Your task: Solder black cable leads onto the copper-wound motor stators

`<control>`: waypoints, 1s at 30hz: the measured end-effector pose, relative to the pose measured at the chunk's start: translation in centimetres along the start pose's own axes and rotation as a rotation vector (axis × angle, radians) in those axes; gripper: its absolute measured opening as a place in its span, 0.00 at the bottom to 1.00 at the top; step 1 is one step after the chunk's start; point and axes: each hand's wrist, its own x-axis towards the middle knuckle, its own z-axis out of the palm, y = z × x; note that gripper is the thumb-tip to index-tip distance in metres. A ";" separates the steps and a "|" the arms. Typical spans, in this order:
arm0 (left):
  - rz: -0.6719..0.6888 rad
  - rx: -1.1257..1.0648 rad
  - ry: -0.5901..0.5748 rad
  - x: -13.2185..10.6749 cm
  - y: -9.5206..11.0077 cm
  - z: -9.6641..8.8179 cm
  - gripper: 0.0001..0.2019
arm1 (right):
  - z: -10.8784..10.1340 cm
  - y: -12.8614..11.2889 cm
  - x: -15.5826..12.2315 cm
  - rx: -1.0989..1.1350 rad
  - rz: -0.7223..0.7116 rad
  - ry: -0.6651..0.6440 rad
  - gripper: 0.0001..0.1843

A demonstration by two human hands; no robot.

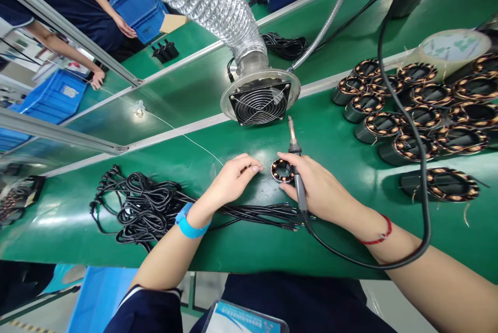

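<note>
My right hand [319,188] is closed round a soldering iron [295,167], whose tip points up and away toward the fan. Just left of the iron lies a small motor stator [280,170] with copper windings, flat on the green bench [249,130]. My left hand [235,177] rests beside the stator, fingers curled and pinched together near its edge; a thin solder wire [187,138] runs from that hand off to the left. A blue strap sits on my left wrist, a red string on my right.
A fume extractor fan [260,102] on a silver hose stands behind the stator. Several wound stators [412,110] crowd the right side. A bundle of black cables [148,208] lies left. A tape roll [447,50] sits far right. Another person [78,6] stands across the bench.
</note>
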 end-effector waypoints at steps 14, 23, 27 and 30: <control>-0.488 -0.559 -0.107 1.1 -0.2 -0.1 0.10 | -0.1 -0.2 0.0 -0.026 -0.031 -0.039 0.27; -0.249 -0.444 -0.084 2.0 0.7 1.2 0.08 | 0.1 0.6 0.0 -0.053 -0.063 -0.082 0.26; -0.073 0.117 -0.160 1.0 1.4 -1.9 0.08 | -0.3 1.1 0.3 -0.108 -0.069 -0.058 0.24; -0.132 0.635 -0.143 -1.6 1.5 -7.7 0.15 | -0.8 1.1 0.5 -0.141 -0.103 -0.018 0.26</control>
